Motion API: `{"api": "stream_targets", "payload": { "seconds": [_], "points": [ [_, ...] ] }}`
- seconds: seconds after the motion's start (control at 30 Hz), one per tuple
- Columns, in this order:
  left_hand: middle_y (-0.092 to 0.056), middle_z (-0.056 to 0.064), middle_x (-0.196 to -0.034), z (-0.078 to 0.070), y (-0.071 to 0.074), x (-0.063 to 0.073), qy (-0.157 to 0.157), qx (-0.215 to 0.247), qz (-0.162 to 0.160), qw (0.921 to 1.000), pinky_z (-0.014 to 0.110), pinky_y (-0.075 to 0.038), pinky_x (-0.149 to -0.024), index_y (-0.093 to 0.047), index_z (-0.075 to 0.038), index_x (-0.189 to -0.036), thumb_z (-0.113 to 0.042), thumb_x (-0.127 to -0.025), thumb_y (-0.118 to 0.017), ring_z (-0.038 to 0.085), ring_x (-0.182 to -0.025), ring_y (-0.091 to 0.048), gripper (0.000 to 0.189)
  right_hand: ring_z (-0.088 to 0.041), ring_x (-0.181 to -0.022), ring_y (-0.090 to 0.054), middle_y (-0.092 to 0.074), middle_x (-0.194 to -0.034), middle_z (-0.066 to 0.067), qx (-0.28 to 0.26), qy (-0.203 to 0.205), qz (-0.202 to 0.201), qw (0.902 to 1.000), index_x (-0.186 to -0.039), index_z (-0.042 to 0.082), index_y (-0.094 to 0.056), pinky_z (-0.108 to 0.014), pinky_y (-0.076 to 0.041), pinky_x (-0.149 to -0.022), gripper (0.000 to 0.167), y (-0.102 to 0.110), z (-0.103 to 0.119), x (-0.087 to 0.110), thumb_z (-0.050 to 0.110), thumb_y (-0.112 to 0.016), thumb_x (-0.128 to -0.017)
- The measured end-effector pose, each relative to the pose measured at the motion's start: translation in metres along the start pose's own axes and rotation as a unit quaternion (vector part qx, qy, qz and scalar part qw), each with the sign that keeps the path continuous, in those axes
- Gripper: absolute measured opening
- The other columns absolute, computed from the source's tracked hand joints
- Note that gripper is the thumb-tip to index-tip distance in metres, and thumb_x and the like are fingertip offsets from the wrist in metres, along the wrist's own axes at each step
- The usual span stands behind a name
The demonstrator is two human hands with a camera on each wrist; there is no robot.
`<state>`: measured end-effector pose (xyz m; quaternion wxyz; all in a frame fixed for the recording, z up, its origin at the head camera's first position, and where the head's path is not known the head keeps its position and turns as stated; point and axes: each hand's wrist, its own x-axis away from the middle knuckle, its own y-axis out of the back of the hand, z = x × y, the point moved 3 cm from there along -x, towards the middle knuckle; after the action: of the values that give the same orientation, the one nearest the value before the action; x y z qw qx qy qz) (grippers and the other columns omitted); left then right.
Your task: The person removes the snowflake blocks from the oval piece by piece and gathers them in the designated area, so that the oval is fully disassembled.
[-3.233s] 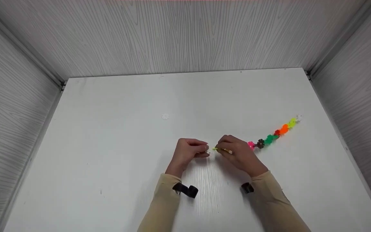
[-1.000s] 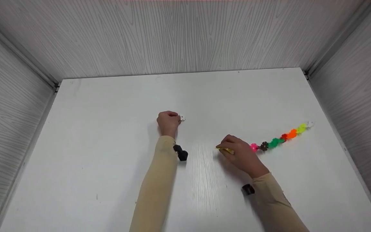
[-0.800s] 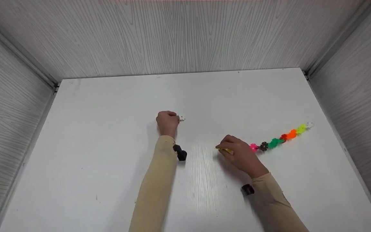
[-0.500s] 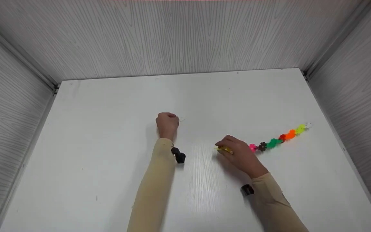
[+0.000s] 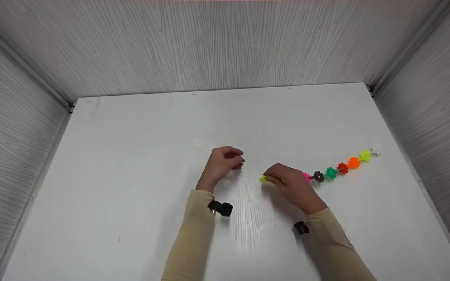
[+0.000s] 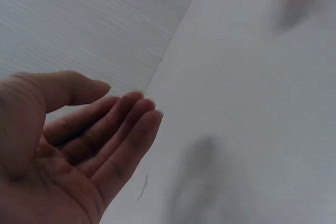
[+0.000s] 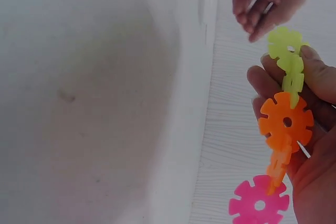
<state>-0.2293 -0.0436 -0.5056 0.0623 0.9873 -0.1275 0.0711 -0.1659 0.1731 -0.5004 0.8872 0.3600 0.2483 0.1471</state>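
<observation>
My left hand (image 5: 225, 162) hovers left of the right hand; in the left wrist view the left hand (image 6: 89, 145) has its fingers loosely bent and holds nothing. My right hand (image 5: 291, 185) pinches a chain of flower-shaped interlocking discs near its yellow end. In the right wrist view, yellow discs (image 7: 284, 43) sit between thumb and fingers, with orange discs (image 7: 286, 121) and a pink disc (image 7: 259, 203) following along the palm. Past the hand, the chain runs right through a brown disc (image 5: 318, 176), green, red, orange and yellow ones to a white disc (image 5: 375, 150).
Two loose white discs, a left one (image 5: 198, 144) and a fainter right one (image 5: 223, 143), lie on the white table (image 5: 131, 175) beyond the left hand. Pale wood-grain panels (image 5: 225, 47) enclose the table at the back and both sides.
My left hand has let go of a white disc farther back and come toward the right hand, uncovering another white disc. The chain has rolled, its discs now showing their faces.
</observation>
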Motion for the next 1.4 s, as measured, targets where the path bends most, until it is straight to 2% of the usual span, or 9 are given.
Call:
{"api": "stream_targets", "payload": {
  "seconds": [0.13,0.27,0.43,0.6,0.77,1.0,1.1,1.27,1.4],
  "points": [
    [-0.067,0.015,-0.100,-0.004,-0.022,0.018,-0.073,-0.008,0.079,0.9941,0.034,-0.057,-0.080,-0.068,0.005,-0.106,-0.005,-0.090,-0.066,0.024,-0.091,-0.066,0.019,-0.006,-0.086,-0.060,-0.064,-0.095,0.012,-0.009,0.027,-0.009,0.9996,-0.097,0.015,-0.070,-0.028,-0.053,-0.075,0.006,0.001,0.001,-0.002,0.011,-0.071,-0.091],
    [-0.068,0.008,-0.100,-0.003,-0.037,0.030,-0.120,-0.027,0.113,0.9859,0.033,-0.053,-0.082,-0.070,-0.002,-0.102,-0.009,-0.090,-0.069,0.020,-0.095,-0.063,0.014,-0.007,-0.084,-0.059,-0.064,-0.094,0.011,-0.015,0.030,-0.013,0.9993,-0.096,0.015,-0.070,-0.028,-0.053,-0.073,0.005,0.001,0.002,-0.003,0.012,-0.071,-0.091],
    [-0.068,0.010,-0.098,0.000,-0.043,0.035,-0.131,-0.006,0.099,0.9864,0.033,-0.054,-0.082,-0.071,0.000,-0.100,-0.004,-0.089,-0.071,0.022,-0.094,-0.063,0.011,-0.006,-0.082,-0.059,-0.063,-0.092,0.012,-0.021,0.022,-0.015,0.9994,-0.094,0.017,-0.069,-0.028,-0.052,-0.071,0.008,0.002,0.002,-0.002,0.011,-0.071,-0.091],
    [-0.070,0.004,-0.094,0.010,-0.047,0.036,-0.133,0.017,0.072,0.9883,0.034,-0.057,-0.077,-0.072,-0.001,-0.101,-0.005,-0.087,-0.073,0.020,-0.089,-0.066,0.014,-0.007,-0.080,-0.059,-0.064,-0.090,0.013,-0.017,0.023,-0.030,0.9991,-0.092,0.016,-0.070,-0.029,-0.052,-0.069,0.005,0.003,0.002,-0.001,0.012,-0.072,-0.090],
    [-0.070,0.008,-0.092,0.012,-0.050,0.041,-0.117,0.051,0.069,0.9893,0.037,-0.059,-0.075,-0.073,-0.002,-0.097,-0.003,-0.088,-0.072,0.023,-0.085,-0.068,0.009,-0.007,-0.080,-0.061,-0.065,-0.090,0.014,-0.033,0.011,-0.030,0.9989,-0.092,0.017,-0.072,-0.028,-0.053,-0.070,0.006,0.004,0.004,0.000,0.011,-0.072,-0.090],
    [-0.066,0.016,-0.097,0.011,-0.053,0.045,-0.095,0.099,0.061,0.9886,0.038,-0.059,-0.077,-0.067,0.007,-0.102,0.002,-0.090,-0.067,0.028,-0.088,-0.068,0.013,-0.006,-0.085,-0.061,-0.065,-0.092,0.013,-0.027,0.007,-0.040,0.9988,-0.096,0.017,-0.071,-0.030,-0.054,-0.075,0.004,0.009,0.006,-0.001,0.016,-0.070,-0.093],
    [-0.065,0.018,-0.098,0.013,-0.052,0.045,-0.060,0.135,0.039,0.9883,0.039,-0.059,-0.077,-0.066,0.008,-0.103,0.003,-0.090,-0.066,0.029,-0.087,-0.069,0.014,-0.005,-0.089,-0.061,-0.065,-0.094,0.015,-0.022,-0.001,-0.045,0.9987,-0.098,0.017,-0.071,-0.034,-0.055,-0.080,0.006,0.010,0.003,0.001,0.018,-0.070,-0.093],
    [-0.063,0.021,-0.100,0.021,-0.051,0.044,0.013,0.205,0.010,0.9785,0.039,-0.059,-0.078,-0.065,0.010,-0.104,0.006,-0.090,-0.065,0.030,-0.087,-0.069,0.014,-0.005,-0.096,-0.060,-0.064,-0.100,0.014,-0.034,-0.013,-0.012,0.9993,-0.102,0.017,-0.071,-0.033,-0.053,-0.087,0.011,0.007,-0.003,0.005,0.014,-0.072,-0.092],
    [-0.063,0.021,-0.100,0.024,-0.052,0.044,0.038,0.222,-0.002,0.9744,0.038,-0.059,-0.078,-0.065,0.010,-0.103,0.006,-0.090,-0.065,0.029,-0.086,-0.069,0.014,-0.008,-0.098,-0.059,-0.064,-0.103,0.010,-0.024,-0.021,-0.001,0.9995,-0.101,0.016,-0.071,-0.033,-0.052,-0.090,0.017,0.004,-0.005,0.006,0.004,-0.073,-0.088]
  ]
}}
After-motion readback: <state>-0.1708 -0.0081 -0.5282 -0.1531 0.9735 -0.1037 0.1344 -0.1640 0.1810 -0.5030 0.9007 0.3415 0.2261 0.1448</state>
